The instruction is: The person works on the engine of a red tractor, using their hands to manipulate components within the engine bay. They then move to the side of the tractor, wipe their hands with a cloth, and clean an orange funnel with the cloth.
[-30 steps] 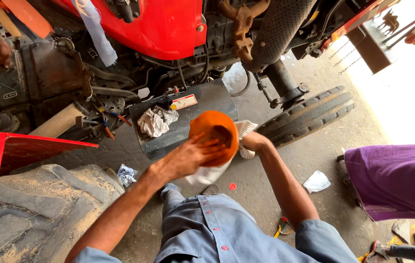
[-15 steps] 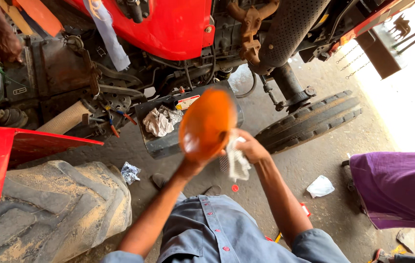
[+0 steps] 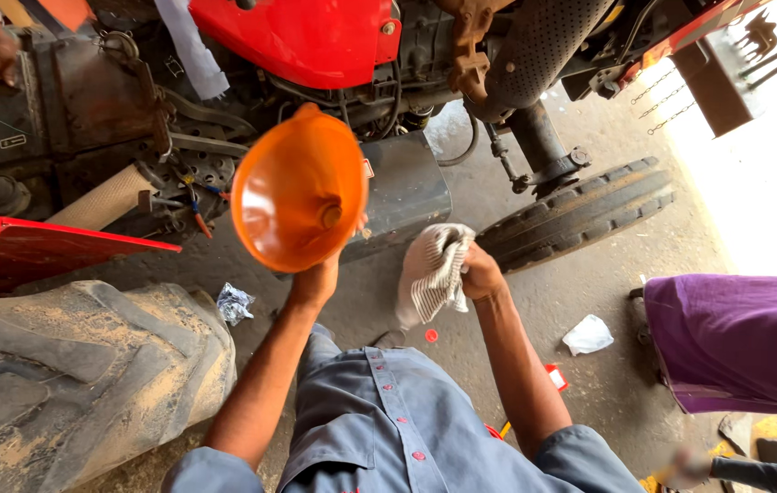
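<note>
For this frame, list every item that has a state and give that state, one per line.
Orange funnel: held up, tilted, mouth toward the camera.
Striped rag: bunched, clear of the funnel.
Left hand: gripping the funnel's rim.
Right hand: closed on the rag.
Crumpled white paper: lying on the floor.
Large tyre: dusty, at the left.

A single head-worn camera looks steeply down from above the person's chest. It sits close to both raised forearms. The red tractor body [image 3: 306, 36] fills the frame's top.

Both forearms reach up from the lower frame; the left hand [image 3: 317, 281] is closed at centre, the right hand [image 3: 479, 274] fisted just right of it.
</note>
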